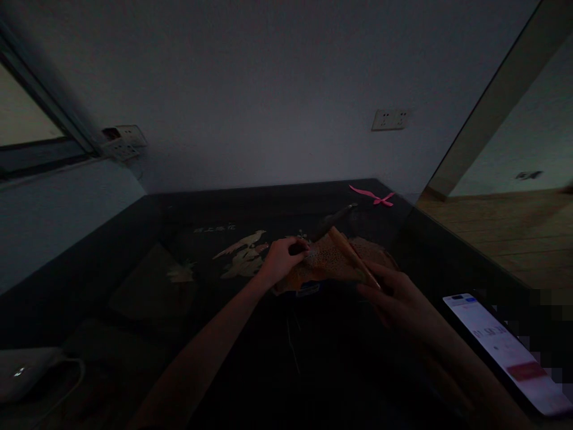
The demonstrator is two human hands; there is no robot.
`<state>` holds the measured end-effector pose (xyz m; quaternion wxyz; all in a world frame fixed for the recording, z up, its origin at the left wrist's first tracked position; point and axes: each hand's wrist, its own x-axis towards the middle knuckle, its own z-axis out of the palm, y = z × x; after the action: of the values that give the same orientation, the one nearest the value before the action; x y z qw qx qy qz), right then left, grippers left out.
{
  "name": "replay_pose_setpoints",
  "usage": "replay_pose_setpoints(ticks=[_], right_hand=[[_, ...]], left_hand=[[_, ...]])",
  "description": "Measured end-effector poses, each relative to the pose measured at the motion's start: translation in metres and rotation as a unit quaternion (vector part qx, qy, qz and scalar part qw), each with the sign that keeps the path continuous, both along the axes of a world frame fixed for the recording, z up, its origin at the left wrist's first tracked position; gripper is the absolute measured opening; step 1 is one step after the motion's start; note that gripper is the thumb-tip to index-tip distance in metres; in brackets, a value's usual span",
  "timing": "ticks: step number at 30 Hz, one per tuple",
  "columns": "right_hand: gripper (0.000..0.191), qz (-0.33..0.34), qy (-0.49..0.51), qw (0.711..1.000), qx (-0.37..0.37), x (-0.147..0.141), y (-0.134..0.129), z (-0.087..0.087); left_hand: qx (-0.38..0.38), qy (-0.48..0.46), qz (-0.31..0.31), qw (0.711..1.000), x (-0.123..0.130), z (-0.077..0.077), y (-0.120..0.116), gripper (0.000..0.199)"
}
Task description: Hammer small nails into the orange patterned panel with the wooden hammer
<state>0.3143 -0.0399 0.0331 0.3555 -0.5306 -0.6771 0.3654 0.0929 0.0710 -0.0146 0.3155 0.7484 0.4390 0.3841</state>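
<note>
A patterned orange-brown piece, soft-looking and dotted (329,257), lies on the dark table (268,370). My left hand (285,258) pinches its left end between thumb and fingers. In my right hand (387,289) is a tan, stick-like object (351,254), held slanting up to the left across the dotted piece. A paler dotted part (373,251) spreads to the right behind that object. The dim light hides the exact material of both things.
A lit phone (505,352) lies at the right. A pink ribbon (382,200) rests near the back right corner. Behind the hands is a dark, slender object (335,220). A white device (27,370) with a cable sits at the lower left. The wall rises behind.
</note>
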Motion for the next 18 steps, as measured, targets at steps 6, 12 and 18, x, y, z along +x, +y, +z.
replay_pose_setpoints(ticks=[6,12,18], right_hand=[[0.053,-0.07,0.168,0.98,-0.085,-0.001,-0.003,-0.038],[0.051,-0.052,0.203,0.975,-0.066,0.004,-0.005,-0.041],[0.05,-0.056,0.211,0.973,-0.075,0.006,-0.005,-0.046]], left_hand=[[-0.007,0.008,-0.037,0.999,-0.001,0.004,0.0,0.015],[0.0,0.011,-0.075,0.997,-0.006,0.018,-0.003,0.032],[0.157,0.065,0.009,0.985,-0.017,0.063,-0.037,0.024]])
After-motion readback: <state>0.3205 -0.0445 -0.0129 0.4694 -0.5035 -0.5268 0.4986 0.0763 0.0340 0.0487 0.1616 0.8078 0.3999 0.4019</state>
